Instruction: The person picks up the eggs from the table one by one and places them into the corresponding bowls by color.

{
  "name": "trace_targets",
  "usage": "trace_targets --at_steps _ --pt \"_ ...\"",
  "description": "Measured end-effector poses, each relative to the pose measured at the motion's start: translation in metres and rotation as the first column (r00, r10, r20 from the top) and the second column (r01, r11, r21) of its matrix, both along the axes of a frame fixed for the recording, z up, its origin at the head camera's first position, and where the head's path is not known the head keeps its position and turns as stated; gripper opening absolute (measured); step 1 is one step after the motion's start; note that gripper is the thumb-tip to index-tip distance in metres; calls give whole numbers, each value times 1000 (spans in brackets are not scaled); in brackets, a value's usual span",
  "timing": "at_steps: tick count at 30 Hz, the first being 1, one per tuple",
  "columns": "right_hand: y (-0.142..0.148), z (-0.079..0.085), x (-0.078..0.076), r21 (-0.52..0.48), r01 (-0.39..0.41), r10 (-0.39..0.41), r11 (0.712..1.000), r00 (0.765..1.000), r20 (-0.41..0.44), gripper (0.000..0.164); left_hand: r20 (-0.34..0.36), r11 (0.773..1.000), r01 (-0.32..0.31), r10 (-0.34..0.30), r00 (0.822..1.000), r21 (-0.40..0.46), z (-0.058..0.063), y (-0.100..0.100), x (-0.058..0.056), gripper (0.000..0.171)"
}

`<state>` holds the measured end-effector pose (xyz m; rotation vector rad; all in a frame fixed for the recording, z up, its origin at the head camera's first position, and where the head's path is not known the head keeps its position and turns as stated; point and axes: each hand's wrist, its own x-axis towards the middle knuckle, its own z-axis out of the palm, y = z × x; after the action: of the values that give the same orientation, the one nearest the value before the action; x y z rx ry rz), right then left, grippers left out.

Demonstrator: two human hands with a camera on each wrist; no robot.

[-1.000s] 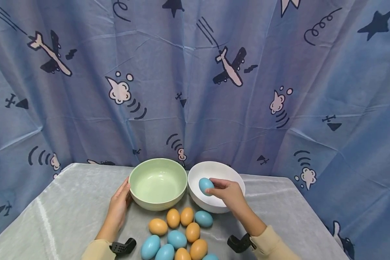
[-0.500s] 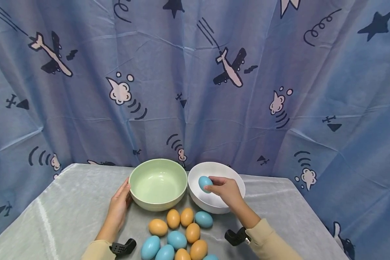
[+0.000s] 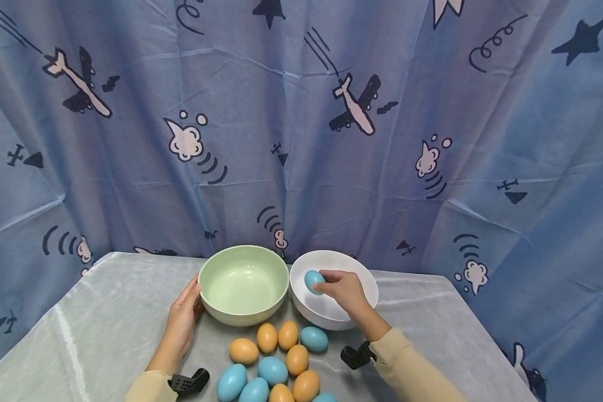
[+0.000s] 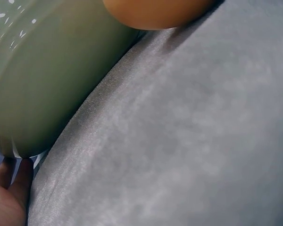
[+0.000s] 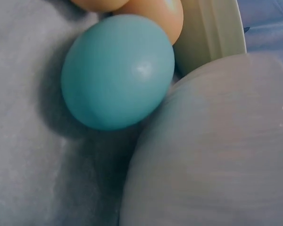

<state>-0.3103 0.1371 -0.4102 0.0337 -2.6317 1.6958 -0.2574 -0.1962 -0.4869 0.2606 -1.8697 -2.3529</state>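
The right hand (image 3: 345, 290) is narrow, in a pinch. On the counter (image 3: 105, 324), the green bowl (image 3: 242, 319), left of the white bowl (image 3: 334, 261), is touched by the relaxed left hand (image 3: 182, 318). Over the white bowl, at the nearer right hand's left, is the pinched blue egg (image 3: 312, 282), long axis nearly upright; before this bowl lie loose eggs (image 3: 297, 360).

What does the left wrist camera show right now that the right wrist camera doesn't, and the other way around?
Only the left wrist view shows a hand: the left hand, its fingertips against the green bowl.

Only the right wrist view shows a blue egg and the white bowl, which looks blurred.

Both share the green bowl, the gray cloth and at least one orange egg: one cut off in the left view, two partly visible in the right.
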Motion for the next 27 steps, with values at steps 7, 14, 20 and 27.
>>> trace_targets --at_steps 7,14,20,27 --pt "1 -6 -4 -20 16 -15 1000 1000 24 42 6 1000 9 -9 1000 -16 -2 1 2 63" --pt "0 -14 -14 -49 19 -17 999 999 38 41 7 1000 4 -4 1000 -16 -3 1 1 62" --pt "-1 -16 -18 -29 29 -27 999 997 76 40 3 1000 10 -10 1000 -15 -3 0 1 63" --pt "-2 -14 -20 5 18 -18 1000 994 108 42 -7 1000 7 -7 1000 -5 -1 -1 0 66"
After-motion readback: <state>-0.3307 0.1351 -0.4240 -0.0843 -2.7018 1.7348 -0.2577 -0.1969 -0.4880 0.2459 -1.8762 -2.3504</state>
